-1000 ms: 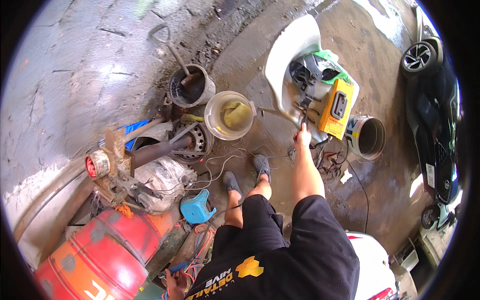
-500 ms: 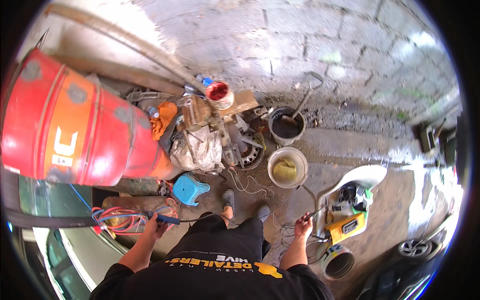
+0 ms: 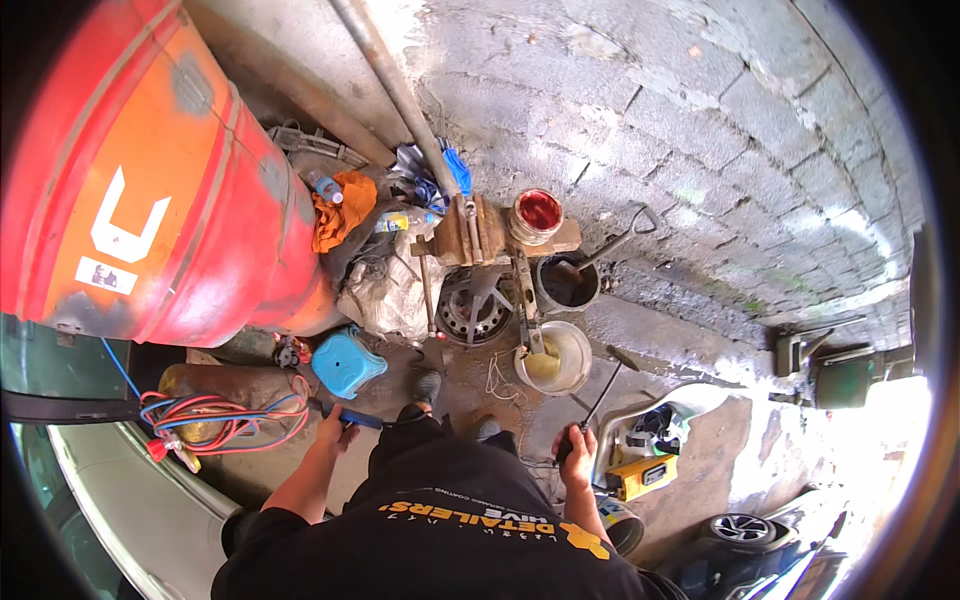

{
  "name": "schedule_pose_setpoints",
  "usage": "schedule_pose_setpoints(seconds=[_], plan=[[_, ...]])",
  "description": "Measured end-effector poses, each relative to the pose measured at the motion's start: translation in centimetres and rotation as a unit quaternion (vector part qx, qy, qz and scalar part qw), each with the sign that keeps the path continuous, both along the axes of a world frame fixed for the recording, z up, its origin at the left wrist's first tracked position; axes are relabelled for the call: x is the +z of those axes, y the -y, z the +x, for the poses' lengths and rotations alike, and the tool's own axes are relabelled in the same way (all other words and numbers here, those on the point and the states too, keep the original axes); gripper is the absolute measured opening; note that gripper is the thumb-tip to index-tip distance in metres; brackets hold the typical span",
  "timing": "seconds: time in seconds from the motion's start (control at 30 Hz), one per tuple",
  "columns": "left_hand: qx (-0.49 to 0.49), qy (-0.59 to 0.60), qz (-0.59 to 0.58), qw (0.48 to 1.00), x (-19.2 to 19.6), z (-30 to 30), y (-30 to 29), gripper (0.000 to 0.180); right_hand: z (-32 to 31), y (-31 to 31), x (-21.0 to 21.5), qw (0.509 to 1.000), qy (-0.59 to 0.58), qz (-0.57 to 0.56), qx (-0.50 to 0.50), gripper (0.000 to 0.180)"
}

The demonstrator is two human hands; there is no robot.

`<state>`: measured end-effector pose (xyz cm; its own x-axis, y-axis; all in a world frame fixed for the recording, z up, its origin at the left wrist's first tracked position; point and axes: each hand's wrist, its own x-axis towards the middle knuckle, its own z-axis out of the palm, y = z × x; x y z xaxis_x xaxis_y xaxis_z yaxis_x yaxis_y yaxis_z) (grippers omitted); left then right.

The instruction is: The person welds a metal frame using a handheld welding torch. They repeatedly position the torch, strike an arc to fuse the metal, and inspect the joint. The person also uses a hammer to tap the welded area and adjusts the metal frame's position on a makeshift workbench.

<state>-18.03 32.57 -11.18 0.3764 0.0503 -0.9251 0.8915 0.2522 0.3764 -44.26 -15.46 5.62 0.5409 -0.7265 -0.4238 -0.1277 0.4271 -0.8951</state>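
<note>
Moved: over the last 1 second the right hand (image 3: 577, 455) has come back from the dark items by the yellow box (image 3: 643, 477) and is now just left of the white curved shell (image 3: 700, 400); the view has turned, and the drum (image 3: 200, 230) fills more of the upper left.
Drum: red and orange, lying tilted at the far left, above a pale vehicle body (image 3: 150, 500).
Hoses (image 3: 230, 415): red and blue, coiled over a brown cylinder (image 3: 205, 380).
Stool (image 3: 345, 362): blue, on the floor between drum and feet.
Left hand (image 3: 335, 432): fingers wrapped round a blue bar-like tool (image 3: 360, 419), just below the stool in view.
Plastic bag (image 3: 390, 295): crumpled, pale, near an orange cloth (image 3: 345, 205).
Wheel (image 3: 455, 315): bare steel, partly hidden by a rusty metal stand (image 3: 487, 232); 1 tin (image 3: 540, 212), red inside, is at the stand's top.
Buckets: 1 dark bucket (image 3: 590, 298) with a shovel (image 3: 618, 238) leaning in it; 1 pale bucket (image 3: 575, 360) beside it, a yellow cloth (image 3: 542, 362) inside.
Right hand: gripping the black handle of a hammer-like tool (image 3: 602, 396), its thin shaft slanting up to a narrow head.
Shell: on the floor, bearing the yellow box and a black item (image 3: 655, 428).
Car (image 3: 740, 565): dark, lower right.
</note>
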Motion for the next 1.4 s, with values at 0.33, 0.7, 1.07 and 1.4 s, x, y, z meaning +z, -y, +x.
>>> schedule_pose_setpoints(seconds=[0.33, 0.7, 1.07, 1.4], plan=[[-0.107, 0.002, 0.029, 0.994, -3.2, 7.4, 4.6, 0.04, 27.1, -1.9, 5.7, 0.911, -0.101, -0.338, 0.216, 0.026], [-0.105, -0.008, 0.023, 0.994, -3.7, 9.4, 1.6, 0.04, 32.0, -5.7, 4.4, 0.927, -0.114, -0.317, 0.163, 0.037], [-0.09, 0.015, -0.002, 0.996, -3.2, 10.1, 0.8, 0.039, 33.2, -6.2, 5.3, 0.919, -0.124, -0.347, 0.137, 0.041], [-0.114, 0.012, -0.034, 0.993, -3.8, 10.8, 0.9, 0.038, 32.9, -6.2, 4.2, 0.968, -0.056, -0.216, 0.116, 0.034]])
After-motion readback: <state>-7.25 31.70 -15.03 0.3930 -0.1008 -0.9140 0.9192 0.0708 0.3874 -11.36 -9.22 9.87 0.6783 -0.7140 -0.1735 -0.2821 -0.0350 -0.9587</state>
